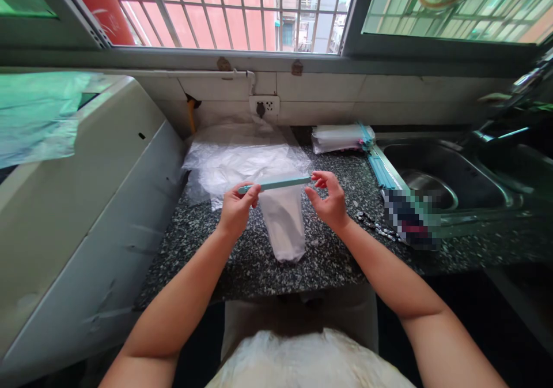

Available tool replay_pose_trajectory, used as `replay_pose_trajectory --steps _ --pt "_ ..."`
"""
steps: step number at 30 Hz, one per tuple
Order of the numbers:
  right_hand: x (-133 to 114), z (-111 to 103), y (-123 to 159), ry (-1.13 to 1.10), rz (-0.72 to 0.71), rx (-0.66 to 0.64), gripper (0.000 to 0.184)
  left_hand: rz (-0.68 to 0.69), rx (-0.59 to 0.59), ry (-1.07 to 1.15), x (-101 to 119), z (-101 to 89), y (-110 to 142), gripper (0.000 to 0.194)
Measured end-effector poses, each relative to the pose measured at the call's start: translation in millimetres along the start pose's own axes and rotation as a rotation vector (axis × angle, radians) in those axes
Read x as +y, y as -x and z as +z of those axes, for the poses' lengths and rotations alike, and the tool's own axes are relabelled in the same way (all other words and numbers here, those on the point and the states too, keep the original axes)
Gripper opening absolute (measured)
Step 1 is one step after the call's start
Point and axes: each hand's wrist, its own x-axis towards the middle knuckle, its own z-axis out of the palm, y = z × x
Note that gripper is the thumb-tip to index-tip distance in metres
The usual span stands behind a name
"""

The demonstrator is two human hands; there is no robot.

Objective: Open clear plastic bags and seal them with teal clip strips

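Note:
I hold a clear plastic bag [284, 226] with a teal sealing strip [279, 183] along its top, above a speckled dark counter [328, 261]. My left hand [237, 206] pinches the strip's left end, fingers closed on it. My right hand [328, 198] pinches the right end between thumb and fingertips, the other fingers curled. The bag hangs down between both hands, its lower end near the counter.
A heap of clear plastic bags [242, 157] lies behind. A stack of bags [339, 137] and teal strips [382, 169] sit by the steel sink [436, 174] on the right. A white appliance [86, 203] stands left. A wall socket [264, 106] sits under the barred window.

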Motion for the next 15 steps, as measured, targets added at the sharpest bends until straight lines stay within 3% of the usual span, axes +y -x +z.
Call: replay_pose_trajectory --steps 6,15 --pt "2.8 -2.1 -2.3 0.269 -0.336 0.009 0.015 -0.043 -0.040 -0.036 -2.6 2.7 2.9 0.033" --pt "5.2 -3.1 -5.1 0.383 -0.496 0.082 0.008 -0.066 -0.127 -0.087 -5.5 2.9 3.6 0.036"
